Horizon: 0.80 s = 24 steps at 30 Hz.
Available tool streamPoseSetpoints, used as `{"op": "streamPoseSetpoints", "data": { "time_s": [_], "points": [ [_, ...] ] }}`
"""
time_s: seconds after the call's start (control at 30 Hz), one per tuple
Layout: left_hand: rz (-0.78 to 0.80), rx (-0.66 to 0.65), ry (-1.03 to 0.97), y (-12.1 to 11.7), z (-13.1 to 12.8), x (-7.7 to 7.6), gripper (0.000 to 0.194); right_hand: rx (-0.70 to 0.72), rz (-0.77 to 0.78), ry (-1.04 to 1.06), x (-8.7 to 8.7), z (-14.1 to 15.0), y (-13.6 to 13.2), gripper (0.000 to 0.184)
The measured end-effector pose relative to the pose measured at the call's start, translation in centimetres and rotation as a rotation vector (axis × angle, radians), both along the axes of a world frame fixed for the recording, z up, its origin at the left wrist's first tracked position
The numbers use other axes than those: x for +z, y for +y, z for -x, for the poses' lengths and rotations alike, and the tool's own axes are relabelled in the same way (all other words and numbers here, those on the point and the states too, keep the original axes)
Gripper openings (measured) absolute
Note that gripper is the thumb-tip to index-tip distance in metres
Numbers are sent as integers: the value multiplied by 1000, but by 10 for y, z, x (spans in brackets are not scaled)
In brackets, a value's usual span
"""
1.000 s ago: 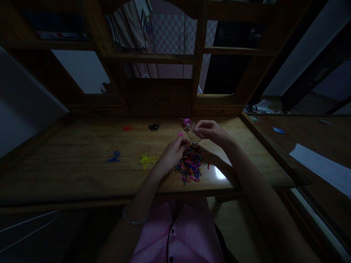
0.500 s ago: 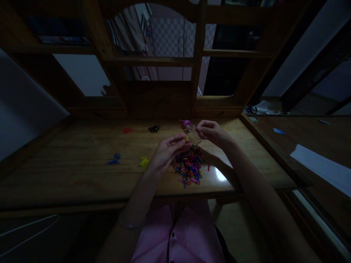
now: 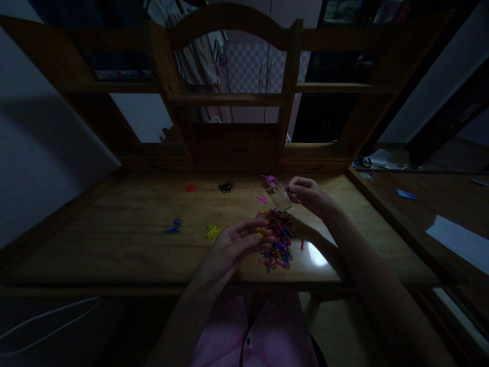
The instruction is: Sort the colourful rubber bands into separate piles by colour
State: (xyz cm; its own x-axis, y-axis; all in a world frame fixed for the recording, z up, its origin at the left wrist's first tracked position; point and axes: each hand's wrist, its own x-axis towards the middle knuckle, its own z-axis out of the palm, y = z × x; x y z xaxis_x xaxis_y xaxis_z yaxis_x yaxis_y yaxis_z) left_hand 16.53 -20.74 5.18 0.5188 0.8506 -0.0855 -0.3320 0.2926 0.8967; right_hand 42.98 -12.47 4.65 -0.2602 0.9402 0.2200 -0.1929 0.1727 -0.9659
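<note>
My left hand [image 3: 239, 244] is over the left edge of a heap of small, many-coloured loop-like pieces [image 3: 281, 239]. Between its thumb and fingers is a small yellow loop-like piece [image 3: 260, 233]. Beyond the heap, my right hand [image 3: 307, 194] has its fingertips pinched together beside a clear bottle [image 3: 281, 200] with a pink cap [image 3: 270, 180]. What those fingertips hold, if anything, is too small and dark to name. A yellow pile [image 3: 213, 232] of similar pieces lies left of my left hand, and a little pink group [image 3: 262, 199] lies left of the bottle.
Farther left on the wooden desk [image 3: 133, 219] are a blue group [image 3: 173, 226], a red one [image 3: 190, 188] and a black one [image 3: 226, 186]. A single red piece [image 3: 302, 245] lies right of the heap. Wooden shelves [image 3: 233, 99] rise behind; white paper [image 3: 458, 239] lies at far right.
The view has shifted, so the scene sits farther right and lower. My left hand has drawn back toward the desk's front, uncovering the pink group. My right hand stays beside the bottle.
</note>
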Motion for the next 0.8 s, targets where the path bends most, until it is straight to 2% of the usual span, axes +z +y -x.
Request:
{"op": "streamPoseSetpoints", "data": {
  "time_s": [0.07, 0.13, 0.23, 0.3, 0.37, 0.43, 0.5, 0.6, 0.7, 0.8],
  "points": [
    [-73, 68, 126, -9, 14, -6, 31, -1, 8, -4, 0, 0, 0, 14],
    [-191, 233, 305, -9, 29, -17, 31, 3, 15, -8, -2, 0, 1, 15],
    [-457, 570, 674, 8, 52, -36, 26, 4, 17, -18, -5, 0, 3, 15],
    [-637, 685, 896, 21, 65, -46, 23, 3, 19, -28, -7, 0, 5, 15],
    [-749, 690, 1008, 31, 74, -52, 23, 1, 20, -34, -8, -1, 5, 16],
    [-778, 646, 1022, 36, 80, -54, 24, -10, 22, -41, -8, -1, 5, 16],
    [-749, 620, 1022, 36, 84, -51, 24, -23, 24, -51, -7, -1, 4, 16],
    [-670, 672, 1013, 34, 88, -43, 24, -20, 22, -61, -6, 0, 3, 16],
    [-636, 683, 930, 31, 83, -35, 25, 5, 28, -83, -5, 0, 2, 14],
    [-691, 611, 883, 26, 64, -30, 23, 17, 52, -130, -4, 1, 0, 16]
  ]
}}
